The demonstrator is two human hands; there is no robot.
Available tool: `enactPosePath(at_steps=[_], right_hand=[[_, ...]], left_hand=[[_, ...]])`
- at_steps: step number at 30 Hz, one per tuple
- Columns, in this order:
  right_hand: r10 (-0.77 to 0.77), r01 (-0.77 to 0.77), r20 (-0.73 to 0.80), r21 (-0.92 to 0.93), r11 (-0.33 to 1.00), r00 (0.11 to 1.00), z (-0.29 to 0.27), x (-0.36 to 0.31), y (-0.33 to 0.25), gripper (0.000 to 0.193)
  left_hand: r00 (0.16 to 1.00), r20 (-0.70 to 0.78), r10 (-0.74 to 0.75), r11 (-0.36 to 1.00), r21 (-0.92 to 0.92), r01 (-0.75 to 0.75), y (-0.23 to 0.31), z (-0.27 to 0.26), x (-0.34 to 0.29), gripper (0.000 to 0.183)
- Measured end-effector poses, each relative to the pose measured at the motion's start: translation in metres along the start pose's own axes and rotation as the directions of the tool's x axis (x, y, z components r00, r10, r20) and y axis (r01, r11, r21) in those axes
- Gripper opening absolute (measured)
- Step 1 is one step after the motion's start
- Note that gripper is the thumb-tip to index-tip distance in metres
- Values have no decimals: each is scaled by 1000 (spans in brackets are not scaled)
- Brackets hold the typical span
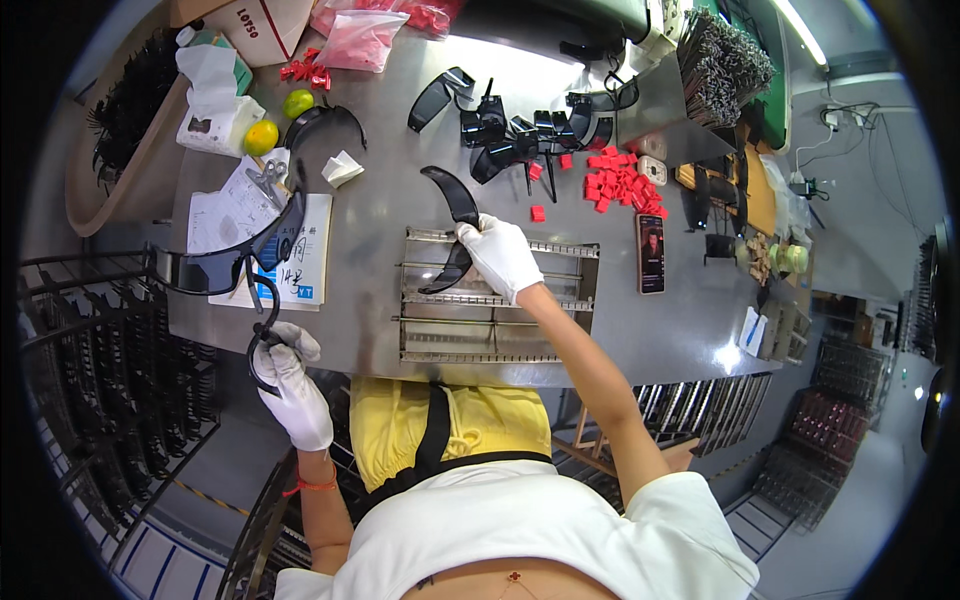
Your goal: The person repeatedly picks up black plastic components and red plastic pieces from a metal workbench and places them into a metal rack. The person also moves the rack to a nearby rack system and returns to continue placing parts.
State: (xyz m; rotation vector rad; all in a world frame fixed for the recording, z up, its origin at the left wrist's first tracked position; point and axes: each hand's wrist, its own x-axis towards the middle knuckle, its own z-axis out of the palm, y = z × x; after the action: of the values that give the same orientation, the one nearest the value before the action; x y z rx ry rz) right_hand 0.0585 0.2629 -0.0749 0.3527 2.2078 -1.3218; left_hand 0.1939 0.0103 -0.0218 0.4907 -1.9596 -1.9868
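My right hand [498,256], in a white glove, is closed around the middle of a glossy black curved lens-like piece [455,192]. It is above a slotted metal rack [470,355] on the steel table. Off the table's left front edge, my left hand [290,372], also gloved, pinches a black hook-shaped piece [265,305]. A large dark curved visor-like lens [215,275] adjoins the top of that hook; whether they are joined I cannot tell. Several black curved pieces and clips [515,135] lie heaped at the back of the table.
Red small blocks [620,182] and a lit phone [650,255] lie right of the rack. Left are papers [235,210], scissors [268,180], a tissue pack [220,122], two green-yellow fruits [262,138] and another black curved piece [328,122]. Loaded racks [120,390] stand at lower left.
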Motion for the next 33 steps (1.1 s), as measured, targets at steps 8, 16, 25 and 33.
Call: enactPosePath(at_steps=[8, 16, 25, 33], right_hand=[[16, -25, -71, -128, 991, 997, 16, 1, 2, 33], [-210, 189, -56, -256, 948, 976, -36, -37, -55, 63], [-385, 308, -292, -276, 911, 875, -55, -48, -18, 24], [-276, 147, -124, -606, 782, 953, -22, 14, 18, 29]], left_hand=[[997, 61, -48, 990, -128, 55, -10, -17, 8, 36], [734, 678, -34, 634, -553, 540, -3, 1, 9, 33], [377, 825, -421, -372, -536, 758, 36, 64, -9, 9], [587, -290, 756, 654, 301, -693, 88, -46, 78, 28]])
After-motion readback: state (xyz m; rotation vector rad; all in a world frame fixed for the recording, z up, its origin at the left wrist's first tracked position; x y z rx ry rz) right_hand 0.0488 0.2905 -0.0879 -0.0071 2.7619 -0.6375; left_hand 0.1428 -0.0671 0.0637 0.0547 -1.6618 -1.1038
